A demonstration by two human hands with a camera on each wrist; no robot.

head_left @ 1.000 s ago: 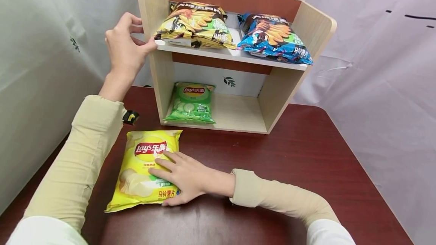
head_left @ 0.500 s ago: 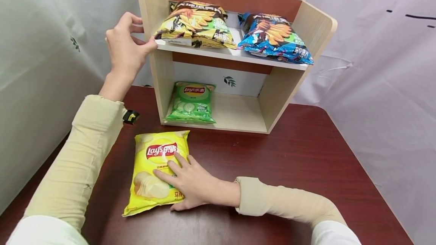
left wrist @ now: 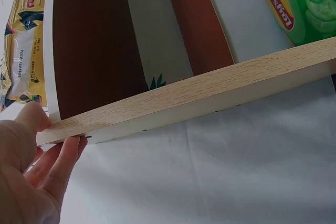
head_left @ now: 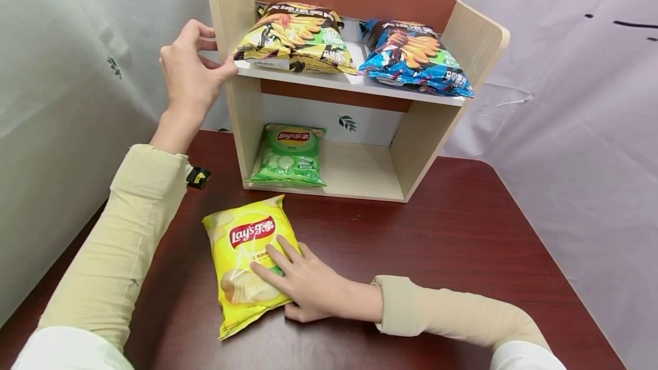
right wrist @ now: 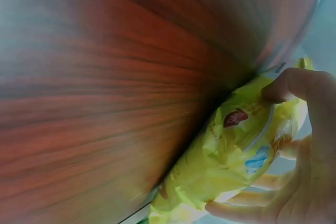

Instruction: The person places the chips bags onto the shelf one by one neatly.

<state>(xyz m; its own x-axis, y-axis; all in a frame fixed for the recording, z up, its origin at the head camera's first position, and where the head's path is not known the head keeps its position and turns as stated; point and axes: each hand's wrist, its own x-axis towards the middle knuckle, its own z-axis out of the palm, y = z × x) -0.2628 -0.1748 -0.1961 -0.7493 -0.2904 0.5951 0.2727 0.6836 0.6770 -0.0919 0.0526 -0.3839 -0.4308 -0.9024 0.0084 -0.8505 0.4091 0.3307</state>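
A yellow bag of potato chips (head_left: 257,233) lies on the table in front of the shelf, turned at an angle. My right hand (head_left: 313,287) grips its right side, fingers spread over the front and thumb at the edge; the right wrist view has the thumb and fingertips against the bag's crinkled side (right wrist: 231,156). My left hand (head_left: 192,70) holds the left side panel of the small wooden shelf (head_left: 231,90). In the left wrist view the thumb is on the panel's front edge (left wrist: 199,82), with fingers behind it.
On the upper shelf lie a gold-and-black chip bag (head_left: 298,39) and a blue chip bag (head_left: 413,56). A green chip bag (head_left: 290,156) leans in the lower compartment's left side. Pale cloth (head_left: 576,101) hangs around the dark red table (head_left: 462,233).
The yellow bag has slid right and its lower end has swung toward the right, along with my right hand. My left hand stays at the shelf panel.
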